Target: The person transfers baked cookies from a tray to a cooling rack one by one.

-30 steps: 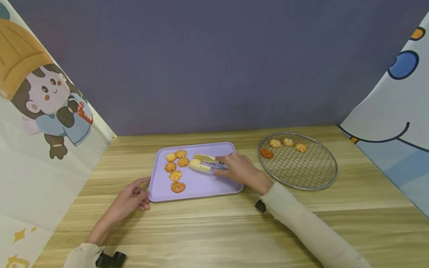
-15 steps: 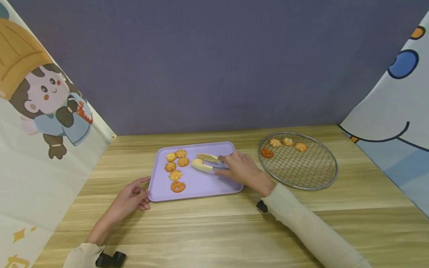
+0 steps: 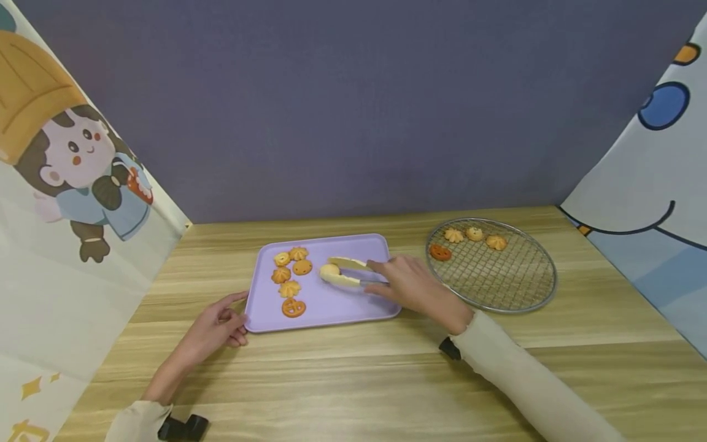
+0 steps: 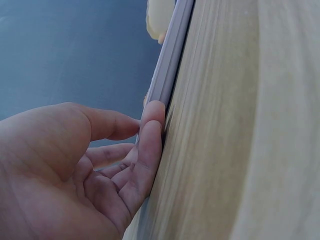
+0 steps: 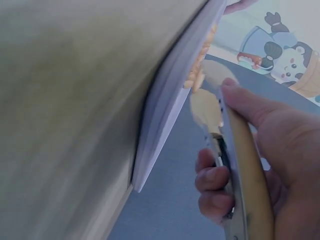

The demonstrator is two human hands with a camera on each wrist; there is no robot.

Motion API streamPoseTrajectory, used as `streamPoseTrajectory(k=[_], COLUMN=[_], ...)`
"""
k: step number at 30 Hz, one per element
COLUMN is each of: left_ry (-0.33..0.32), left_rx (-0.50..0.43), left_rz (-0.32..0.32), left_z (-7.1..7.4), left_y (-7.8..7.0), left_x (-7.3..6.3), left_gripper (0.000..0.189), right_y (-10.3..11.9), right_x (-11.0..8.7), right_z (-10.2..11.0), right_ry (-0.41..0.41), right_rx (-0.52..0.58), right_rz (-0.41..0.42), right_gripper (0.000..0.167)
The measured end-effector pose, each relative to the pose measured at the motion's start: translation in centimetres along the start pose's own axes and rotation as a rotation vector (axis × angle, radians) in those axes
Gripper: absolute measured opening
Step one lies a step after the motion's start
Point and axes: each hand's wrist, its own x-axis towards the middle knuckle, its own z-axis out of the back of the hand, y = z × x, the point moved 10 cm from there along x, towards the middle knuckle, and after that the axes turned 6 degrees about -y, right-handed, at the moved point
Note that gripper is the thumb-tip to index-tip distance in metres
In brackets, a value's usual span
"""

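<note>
My right hand (image 3: 413,287) grips a pair of tongs (image 3: 343,281) with cream tips over the middle of a lilac tray (image 3: 342,310). A round pale cookie (image 3: 329,269) sits at the tips of the tongs; whether it is lifted off the tray I cannot tell. In the right wrist view, thumb and fingers wrap the handles of the tongs (image 5: 245,165). My left hand (image 3: 212,325) pinches the tray's front left corner, thumb on the rim in the left wrist view. Left of the tongs lie several cookies, among them a smiling round cookie (image 3: 302,267) and a pretzel-shaped cookie (image 3: 293,307).
A round wire rack (image 3: 497,279) stands to the right of the tray. Along its far left part lie a reddish pretzel-shaped cookie (image 3: 440,252), a flower-shaped cookie (image 3: 454,236) and others. A dark panel (image 3: 364,123) rises behind the wooden table (image 3: 331,380).
My right hand and the tongs have shifted a little to the right, and the round pale cookie has moved with them, away from the other cookies. My left hand has stayed at the corner.
</note>
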Motion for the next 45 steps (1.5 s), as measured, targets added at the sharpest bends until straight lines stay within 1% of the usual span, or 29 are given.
streamPoseTrajectory(k=[6,9,12,19,25,31,35,40,45], left_ry=[-0.004,0.0,0.001,0.0,0.0,0.003,0.007,0.013,0.001], left_rx=[-0.002,-0.004,-0.008,-0.01,-0.012,-0.013,-0.019,-0.015,-0.012], left_rz=[0.013,0.007,0.006,0.01,0.003,0.002,0.002,-0.009,0.008], left_z=[0.2,0.2,0.1,0.2,0.2,0.0,0.0,-0.1,0.1], left_y=[0.4,0.4,0.4,0.5,0.6,0.6,0.4,0.2,0.3], left_x=[-0.1,0.0,0.0,0.1,0.1,0.1,0.0,-0.1,0.0], left_gripper=[0.056,0.056,0.056,0.055,0.056,0.056,0.057,0.057,0.055], right_y=[0.8,1.0,1.0,0.6,0.6,0.4,0.2,-0.1,-0.5], right_x=[-1.4,-1.9,-2.5,-3.7,-4.7,-5.6,-6.2,-7.3,-8.6], right_z=[0.7,1.2,1.6,2.5,3.7,4.5,5.1,6.1,7.4], right_ry=[-0.027,-0.049,-0.058,-0.06,-0.1,-0.113,-0.142,-0.198,-0.242], right_rx=[-0.034,-0.058,-0.074,-0.077,-0.1,-0.1,-0.101,-0.134,-0.151], right_rz=[0.069,0.09,0.09,0.057,0.068,0.069,0.075,0.088,0.102], right_gripper=[0.054,0.054,0.054,0.057,0.057,0.059,0.058,0.058,0.055])
